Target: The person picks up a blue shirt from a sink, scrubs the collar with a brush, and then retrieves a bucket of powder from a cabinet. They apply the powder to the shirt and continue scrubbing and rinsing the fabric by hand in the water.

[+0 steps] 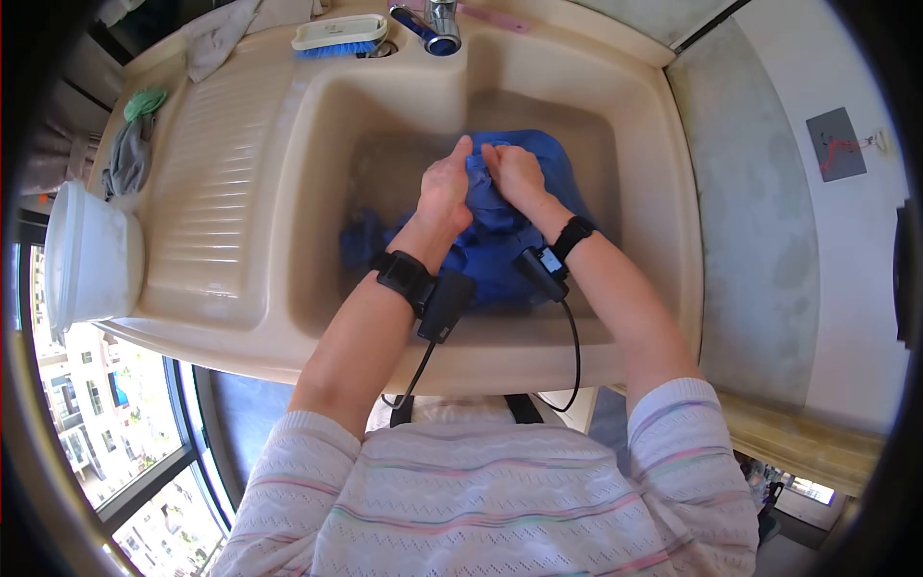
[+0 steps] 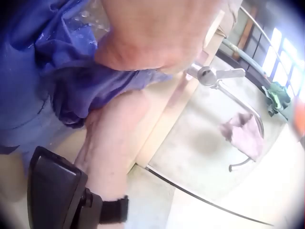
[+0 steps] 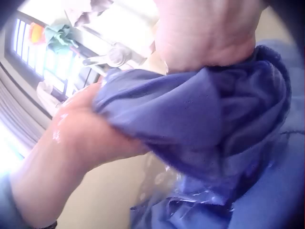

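A wet blue cloth [image 1: 500, 274], apparently a garment, lies bunched in the water of the sink basin [image 1: 327, 192]. Its raised part is gathered between my two hands. My left hand [image 1: 445, 189] grips one side of that fold, with the thumb pointing up. Close beside it, my right hand [image 1: 519, 179] holds the same fold with curled fingers. In the right wrist view the blue cloth [image 3: 190, 119] stretches from one hand to the other, hiding most of the fingertips. Twisted folds of the blue cloth [image 2: 71, 90] also hang between the hands in the left wrist view.
The faucet [image 1: 440, 29] stands behind the basin, next to a blue-bristled scrub brush [image 1: 339, 35]. Left of the basin is a ribbed drainboard [image 1: 207, 192], with a white bucket [image 1: 96, 255] and a grey cloth [image 1: 128, 159] at its edge. A wall [image 1: 760, 192] borders the right side.
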The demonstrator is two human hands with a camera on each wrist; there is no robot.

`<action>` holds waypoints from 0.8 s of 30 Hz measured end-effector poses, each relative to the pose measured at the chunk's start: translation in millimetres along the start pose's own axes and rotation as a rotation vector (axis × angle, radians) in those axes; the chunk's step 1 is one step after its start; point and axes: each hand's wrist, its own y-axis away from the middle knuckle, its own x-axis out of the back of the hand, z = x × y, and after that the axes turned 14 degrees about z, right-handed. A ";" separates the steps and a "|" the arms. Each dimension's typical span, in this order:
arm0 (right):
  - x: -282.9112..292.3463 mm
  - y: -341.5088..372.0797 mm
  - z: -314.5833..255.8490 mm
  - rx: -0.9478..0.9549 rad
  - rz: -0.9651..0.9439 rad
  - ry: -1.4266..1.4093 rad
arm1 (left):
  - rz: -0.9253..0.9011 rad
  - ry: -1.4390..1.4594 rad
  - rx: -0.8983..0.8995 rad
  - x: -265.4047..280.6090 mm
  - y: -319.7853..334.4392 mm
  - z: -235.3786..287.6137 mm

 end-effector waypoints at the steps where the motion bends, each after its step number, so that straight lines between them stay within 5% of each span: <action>1: -1.7 -0.8 9.3 -0.017 0.009 -0.007 | -0.142 -0.042 0.013 3.7 1.9 5.2; 3: 2.4 -9.3 21.2 -0.143 -0.028 -0.251 | -0.278 -0.074 0.029 7.5 -0.9 5.9; 5: 8.3 -14.2 24.1 -0.279 -0.057 -0.503 | -0.318 -0.638 -0.299 8.4 -9.4 2.2; 6: 20.3 -16.7 16.8 -0.280 -0.156 -0.630 | -0.320 -0.642 -0.296 9.1 -12.8 1.4; 9: 48.4 -14.5 16.2 -0.260 -0.352 -0.795 | -0.332 -0.479 -0.214 12.2 -18.9 5.7; 13: 58.4 -4.5 30.8 -0.130 -0.581 -0.620 | -0.341 -0.189 -0.170 16.7 -17.1 15.8; 15: 59.1 -5.7 39.4 -0.334 -0.601 -0.925 | -0.243 0.038 -0.031 17.0 -20.5 15.7; 18: 47.2 -6.3 39.4 -0.399 -0.544 -1.245 | -0.241 0.081 -0.050 15.5 -32.4 4.9; 22: 21.1 -9.2 19.8 -0.396 -0.440 -1.254 | -0.230 0.130 0.014 14.1 -43.8 -6.3; 24: 2.7 -8.2 -4.8 -0.276 -0.152 -0.818 | -0.174 0.206 0.167 15.5 -51.6 -7.1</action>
